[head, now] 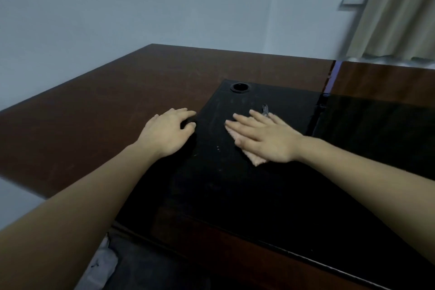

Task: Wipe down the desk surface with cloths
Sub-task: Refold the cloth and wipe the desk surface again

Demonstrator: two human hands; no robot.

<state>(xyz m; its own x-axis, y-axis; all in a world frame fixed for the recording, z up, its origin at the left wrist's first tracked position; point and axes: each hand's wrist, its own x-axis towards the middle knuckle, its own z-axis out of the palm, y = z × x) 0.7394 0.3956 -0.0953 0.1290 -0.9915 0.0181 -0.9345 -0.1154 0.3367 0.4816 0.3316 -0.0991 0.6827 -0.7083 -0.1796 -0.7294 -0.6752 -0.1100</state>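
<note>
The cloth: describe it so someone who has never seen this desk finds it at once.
Start at the black panel set into the brown desk, below its round cable hole. The cloth lies flat under the right hand. It is the only pink, fuzzy thing there.

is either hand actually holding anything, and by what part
Nothing is gripped. The right hand presses flat on the middle of the pink cloth; the left hand rests on the desk, holding nothing.

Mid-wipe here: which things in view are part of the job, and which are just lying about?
Part of the job:
pink cloth under the flat right hand
black desk panel
brown desk top
left hand resting at the panel's edge

Lying about:
cable hole
small patterned object
curtain
</note>
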